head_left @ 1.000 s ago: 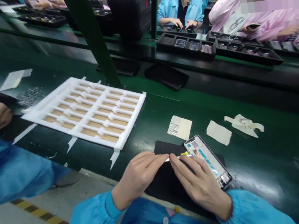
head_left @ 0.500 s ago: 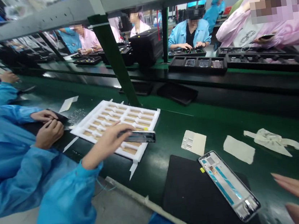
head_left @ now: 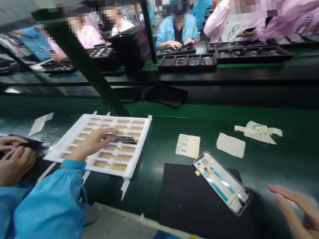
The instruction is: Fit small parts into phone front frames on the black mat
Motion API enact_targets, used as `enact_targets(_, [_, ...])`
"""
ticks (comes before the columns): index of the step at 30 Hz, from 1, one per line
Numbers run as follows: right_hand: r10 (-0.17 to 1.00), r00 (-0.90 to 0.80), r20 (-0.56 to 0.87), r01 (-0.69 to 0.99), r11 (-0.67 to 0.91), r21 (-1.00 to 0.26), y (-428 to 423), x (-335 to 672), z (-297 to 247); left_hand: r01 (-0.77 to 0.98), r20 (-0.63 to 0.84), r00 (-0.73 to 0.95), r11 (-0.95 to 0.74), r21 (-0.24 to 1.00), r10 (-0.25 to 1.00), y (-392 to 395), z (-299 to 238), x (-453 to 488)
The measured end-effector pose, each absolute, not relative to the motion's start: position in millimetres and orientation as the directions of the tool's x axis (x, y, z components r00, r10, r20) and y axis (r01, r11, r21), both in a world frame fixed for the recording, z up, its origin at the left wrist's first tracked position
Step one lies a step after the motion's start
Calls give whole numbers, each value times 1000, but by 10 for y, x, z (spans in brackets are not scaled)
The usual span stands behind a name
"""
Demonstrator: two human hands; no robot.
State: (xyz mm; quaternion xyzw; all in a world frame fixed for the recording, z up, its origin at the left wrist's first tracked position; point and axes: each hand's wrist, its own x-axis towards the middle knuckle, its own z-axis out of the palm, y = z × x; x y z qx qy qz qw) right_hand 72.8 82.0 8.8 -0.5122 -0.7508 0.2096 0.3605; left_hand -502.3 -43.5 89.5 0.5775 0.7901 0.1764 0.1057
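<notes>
My left hand point(head_left: 95, 142) is closed around one end of a phone frame point(head_left: 122, 138), a slim, dark and shiny part held over the white slotted tray point(head_left: 128, 170). Its free end points right, above the tray's slots. I cannot tell whether it touches the tray. At the lower right my right hand point(head_left: 307, 213) is empty, with thumb and fingers apart above the green bench. Left of it, a second phone frame point(head_left: 222, 183) with blue strips lies tilted on a black mat point(head_left: 181, 198).
A barcode card point(head_left: 188, 145), a pale paper piece point(head_left: 231, 145) and a crumpled strip point(head_left: 258, 131) lie behind the mat. A co-worker's hands point(head_left: 13, 160) work close at left. A green post point(head_left: 89, 70) rises behind the tray; black trays point(head_left: 166, 96) lie beyond.
The view has swung right, so things sit further left. My left hand has carried its phone frame further over the tray. More of my right hand shows, its thumb and fingers apart.
</notes>
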Motion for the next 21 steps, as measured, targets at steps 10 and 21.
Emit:
enact_targets(10, [777, -576, 255, 689, 629, -359, 571, 100, -113, 835, 304, -45, -132, 535, 952, -119, 470, -2860])
enact_targets(21, [931, -325, 166, 382, 290, -878, 502, 9, 33, -279, -112, -377, 2, 960, 919, -239, 95, -1371])
